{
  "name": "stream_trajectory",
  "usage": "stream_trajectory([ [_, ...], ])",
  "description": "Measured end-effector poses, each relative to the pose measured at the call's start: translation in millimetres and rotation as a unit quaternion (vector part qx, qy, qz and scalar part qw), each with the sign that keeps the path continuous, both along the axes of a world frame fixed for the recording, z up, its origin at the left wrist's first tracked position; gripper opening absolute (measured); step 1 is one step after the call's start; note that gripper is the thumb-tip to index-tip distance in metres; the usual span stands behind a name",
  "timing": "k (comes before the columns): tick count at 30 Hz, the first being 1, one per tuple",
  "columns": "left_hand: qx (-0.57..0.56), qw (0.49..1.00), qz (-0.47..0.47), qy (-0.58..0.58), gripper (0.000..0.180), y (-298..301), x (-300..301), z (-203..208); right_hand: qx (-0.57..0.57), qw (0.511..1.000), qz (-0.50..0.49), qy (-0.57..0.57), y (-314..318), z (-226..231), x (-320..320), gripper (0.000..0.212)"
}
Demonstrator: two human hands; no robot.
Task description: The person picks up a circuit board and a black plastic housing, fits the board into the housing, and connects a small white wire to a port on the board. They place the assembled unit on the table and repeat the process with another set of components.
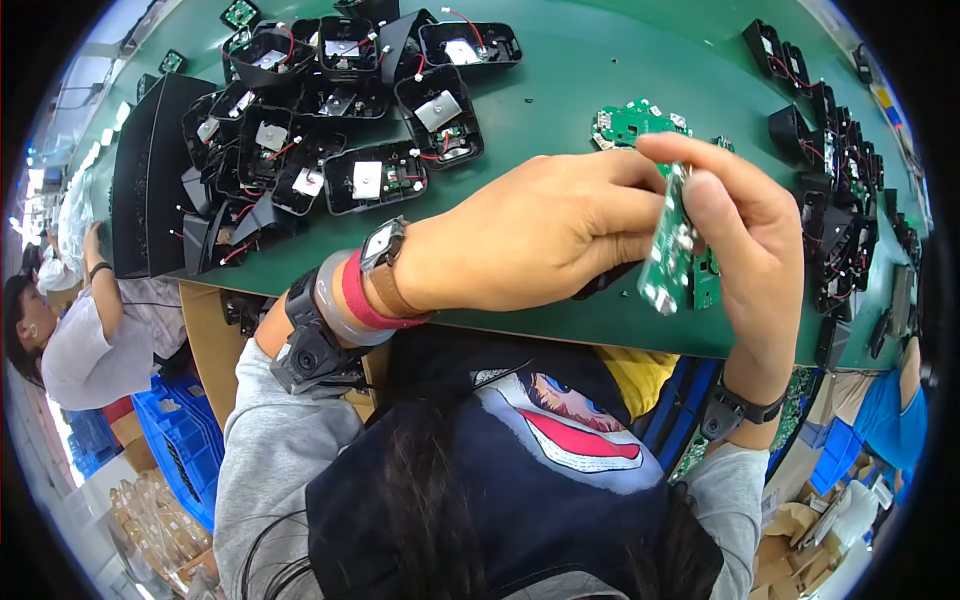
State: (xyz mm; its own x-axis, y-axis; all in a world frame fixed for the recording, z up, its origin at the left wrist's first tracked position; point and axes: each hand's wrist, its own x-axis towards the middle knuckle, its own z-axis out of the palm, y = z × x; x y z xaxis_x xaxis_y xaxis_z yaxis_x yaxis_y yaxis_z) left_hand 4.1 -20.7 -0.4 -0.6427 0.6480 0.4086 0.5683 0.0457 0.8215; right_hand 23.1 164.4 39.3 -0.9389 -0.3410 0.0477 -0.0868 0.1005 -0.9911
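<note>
In my right hand (752, 225) a green circuit board (664, 262) is pinched between thumb and fingers, tilted nearly on edge. Small pale components dot its face. My left hand (545, 235) comes across from the left, its fingers curled close against the board's left side. Part of a dark object (602, 284) shows below the left fingers; its kind is hidden by the hand. Beyond both hands, more green circuit boards (640, 122) lie on the green table (570, 75), and another board (706, 283) is partly covered by my right hand.
Several black plastic housings (376, 176) with red wires and white connectors crowd the table's left side. More housings (830, 190) line the right. A tall black box (150, 180) stands at far left. A person (105, 330) sits there; another person's blue sleeve (895, 430) shows at right.
</note>
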Motion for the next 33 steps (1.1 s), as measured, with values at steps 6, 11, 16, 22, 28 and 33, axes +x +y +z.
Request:
stream_trajectory([
  [6,-0.021,0.999,-0.015,-0.02,0.022,-2.7,-3.1,3.6,0.019,0.999,-0.013,0.048,-4.0,-7.9,2.1,0.03],
  [11,-0.024,0.99,-0.003,-0.138,0.025,0.7,-1.2,6.3,0.118,0.976,-0.116,0.139,-9.5,-22.6,4.1,0.028],
  [16,0.042,0.959,0.016,-0.28,0.04,-1.4,-1.5,6.3,0.103,0.976,-0.129,0.14,-8.8,-29.7,4.2,0.029],
  [22,-0.023,0.978,0.02,-0.209,0.056,-0.1,5.2,7.0,0.07,0.969,-0.174,0.16,-22.2,-34.1,4.0,0.022],
  [28,-0.035,0.994,-0.011,-0.104,0.079,1.1,6.8,3.2,0.005,0.976,-0.177,0.127,-18.8,-31.8,11.0,0.019],
  [33,-0.026,0.994,-0.012,-0.109,0.089,6.8,7.8,-1.2,-0.216,0.955,-0.196,-0.045,-16.5,-34.6,13.1,0.023],
])
